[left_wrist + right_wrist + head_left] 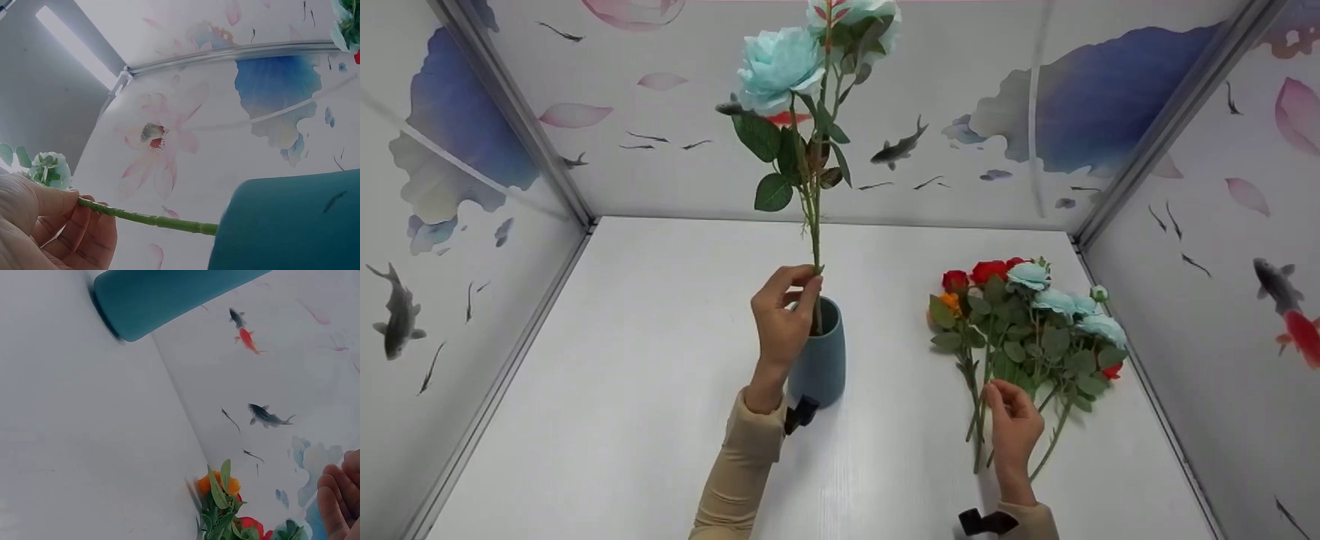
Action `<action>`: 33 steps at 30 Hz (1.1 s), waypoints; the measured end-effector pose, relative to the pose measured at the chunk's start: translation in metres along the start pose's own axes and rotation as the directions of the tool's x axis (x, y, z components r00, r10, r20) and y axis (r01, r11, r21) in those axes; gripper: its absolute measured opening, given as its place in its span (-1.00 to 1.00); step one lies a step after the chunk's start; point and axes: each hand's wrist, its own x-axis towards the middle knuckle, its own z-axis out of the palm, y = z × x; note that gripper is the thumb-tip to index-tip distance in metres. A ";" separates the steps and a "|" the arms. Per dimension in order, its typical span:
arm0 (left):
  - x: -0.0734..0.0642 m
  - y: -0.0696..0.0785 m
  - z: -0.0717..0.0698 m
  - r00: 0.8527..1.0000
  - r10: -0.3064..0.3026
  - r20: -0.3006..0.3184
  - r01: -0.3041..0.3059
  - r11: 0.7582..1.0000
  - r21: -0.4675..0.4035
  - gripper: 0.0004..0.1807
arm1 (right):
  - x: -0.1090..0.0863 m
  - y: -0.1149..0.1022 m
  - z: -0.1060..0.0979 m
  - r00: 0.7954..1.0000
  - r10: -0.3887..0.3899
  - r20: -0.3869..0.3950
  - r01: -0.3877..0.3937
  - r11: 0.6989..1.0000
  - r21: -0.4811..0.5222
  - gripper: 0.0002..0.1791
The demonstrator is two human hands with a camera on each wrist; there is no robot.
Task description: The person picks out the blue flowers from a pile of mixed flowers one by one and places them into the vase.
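My left hand (784, 322) pinches the green stem (152, 219) of an artificial light-blue flower (780, 69) between thumb and fingers. Its blooms and leaves rise high above the hand, with a second pale bloom (877, 34) cut by the top edge. The stem's lower end runs into the mouth of the blue-teal vase (819, 367), which stands upright on the table. My right hand (1016, 427) hovers by the stems of the flower pile (1020, 330), fingers loosely bent; in the right wrist view its fingers (334, 503) show no stem between them.
The pile at the right of the white table (645, 360) has red, orange and light-blue blooms, with stems pointing toward me. Printed panels (945, 97) with fish and petals enclose the table at the back and both sides.
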 end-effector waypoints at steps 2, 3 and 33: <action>-0.001 -0.002 0.000 1.000 -0.015 0.001 0.015 1.000 0.005 -0.91 | 0.000 0.000 0.000 1.000 -0.003 -0.002 0.003 1.000 -0.003 -0.86; -0.002 -0.002 0.000 1.000 -0.025 0.000 0.025 1.000 0.009 -0.91 | 0.000 0.001 0.000 1.000 -0.002 -0.002 0.002 1.000 -0.005 -0.86; -0.024 0.012 -0.007 0.992 -0.124 0.023 0.122 0.991 0.055 -0.90 | -0.003 0.016 -0.019 0.994 0.083 -0.077 -0.097 0.973 -0.211 -0.86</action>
